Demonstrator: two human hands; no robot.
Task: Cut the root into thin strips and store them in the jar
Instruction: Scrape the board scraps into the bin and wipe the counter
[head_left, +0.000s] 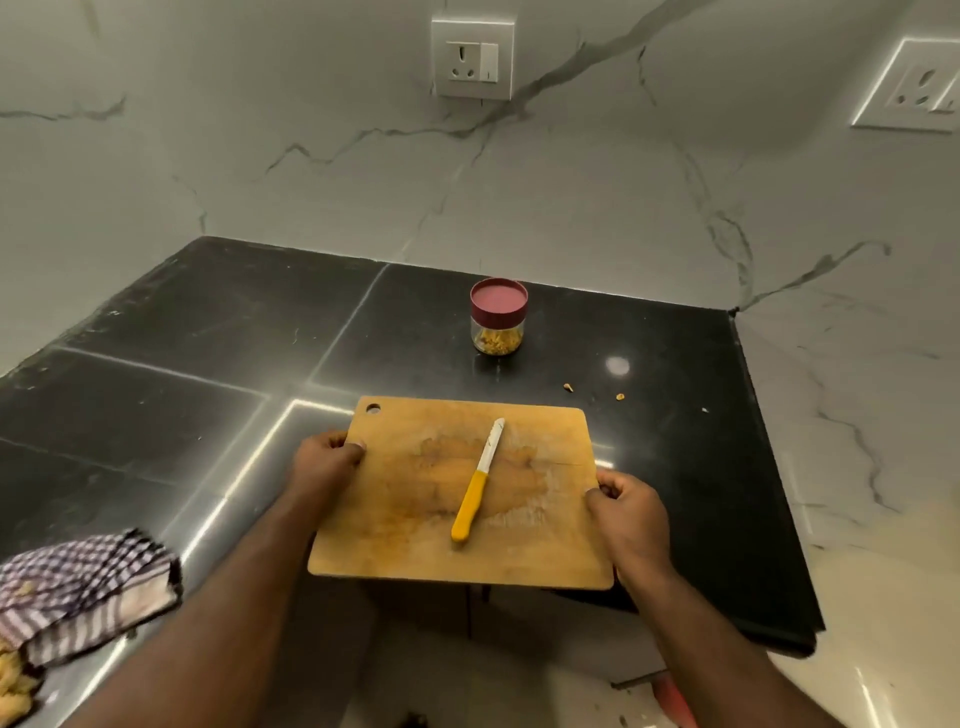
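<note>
Two scraps (569, 387) lie between jar (497, 322) and board (540, 530)

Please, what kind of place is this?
Most likely a home kitchen: a dark stone counter against marble-look walls with a power socket, and a wooden cutting board carrying a knife.

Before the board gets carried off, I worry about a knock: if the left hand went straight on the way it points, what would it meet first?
Probably nothing: the left hand, gripping the cutting board, points over bare counter towards the wall. The jar stands right of that line, though depth is unclear.
</note>
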